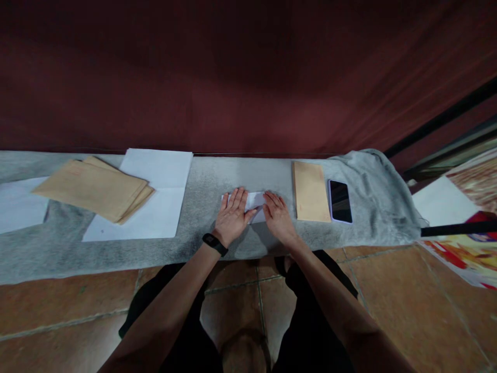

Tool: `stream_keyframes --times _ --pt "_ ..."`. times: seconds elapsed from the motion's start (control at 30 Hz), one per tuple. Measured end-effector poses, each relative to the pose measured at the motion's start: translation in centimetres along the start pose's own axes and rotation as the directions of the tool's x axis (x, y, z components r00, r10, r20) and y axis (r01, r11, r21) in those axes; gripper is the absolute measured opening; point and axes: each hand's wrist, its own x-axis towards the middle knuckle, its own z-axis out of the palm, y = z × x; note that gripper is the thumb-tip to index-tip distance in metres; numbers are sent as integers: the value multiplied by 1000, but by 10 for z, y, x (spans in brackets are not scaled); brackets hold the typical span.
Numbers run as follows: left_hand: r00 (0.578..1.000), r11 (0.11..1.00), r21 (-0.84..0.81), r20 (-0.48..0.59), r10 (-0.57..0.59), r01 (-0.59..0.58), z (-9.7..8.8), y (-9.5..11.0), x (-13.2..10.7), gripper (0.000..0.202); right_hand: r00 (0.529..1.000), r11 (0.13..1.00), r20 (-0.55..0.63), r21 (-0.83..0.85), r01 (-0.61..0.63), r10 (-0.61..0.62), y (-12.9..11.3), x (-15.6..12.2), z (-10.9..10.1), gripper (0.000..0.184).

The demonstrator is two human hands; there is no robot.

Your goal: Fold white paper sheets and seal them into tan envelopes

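Note:
A small folded sheet of white paper (255, 200) lies on the grey cloth in front of me, partly covered by both hands. My left hand (232, 213), with a black band on its wrist, rests flat on the paper's left part, fingers stretched out. On the right end of the paper lies my right hand (278, 216), its fingers extended and pressed down. Just right of that hand is a stack of brown envelopes (311, 191).
A phone (340, 202) lies beside the right envelope stack. To the left, more brown envelopes (95, 189) lie across large white sheets (165, 207), with another white sheet (21, 204) farther left. The grey cloth (209, 176) covers a narrow surface against a dark red backdrop (248, 93).

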Motion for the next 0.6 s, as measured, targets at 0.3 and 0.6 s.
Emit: stream_keyframes --times 0.3,0.6 --pt "989 989 3 13 148 -149 8 13 -31 68 969 974 151 147 174 -196 -29 -5 0 56" --pt "988 990 -1 71 140 -140 7 15 -36 63 959 981 207 45 187 -192 -32 -9 17 61"
